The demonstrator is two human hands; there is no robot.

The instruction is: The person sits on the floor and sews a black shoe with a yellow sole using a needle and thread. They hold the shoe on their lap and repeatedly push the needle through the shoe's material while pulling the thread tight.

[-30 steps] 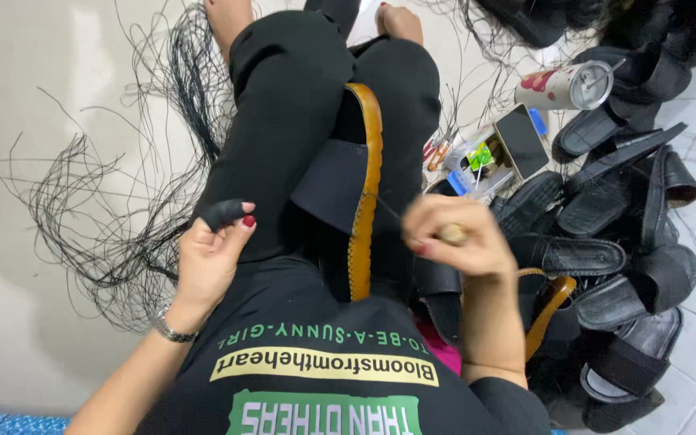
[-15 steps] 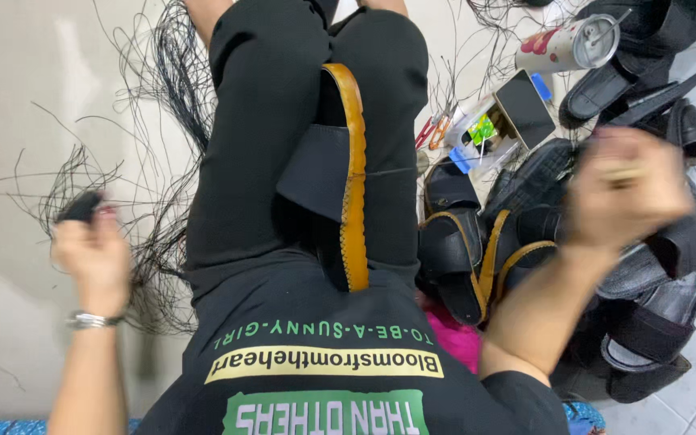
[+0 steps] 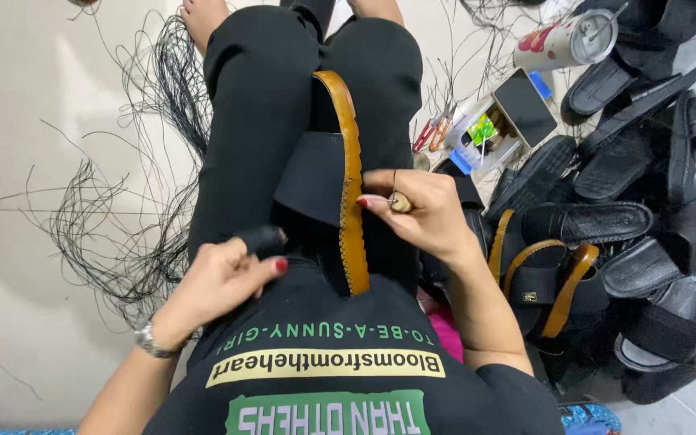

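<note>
A black sandal with a tan stitched edge (image 3: 348, 185) lies upright along my lap, between my black-clad legs. My right hand (image 3: 416, 211) rests against the sandal's right edge, fingers pinched on a small wooden-handled tool (image 3: 399, 201) with thin black thread rising from it. My left hand (image 3: 219, 282) sits by the sandal's lower left side; its thumb wears a black cover and it grips the sandal's black strap area.
A pile of black and tan sandals (image 3: 622, 217) fills the floor on the right. Behind it stand a tumbler (image 3: 561, 40), a clear box with small tools (image 3: 485, 133) and a dark tablet (image 3: 525, 105). Loose black threads (image 3: 114, 225) tangle on the tiles at left.
Both hands were flung wide apart half a second ago; they have come back in to the sandal, the right to its tan edge and the left to its lower side.
</note>
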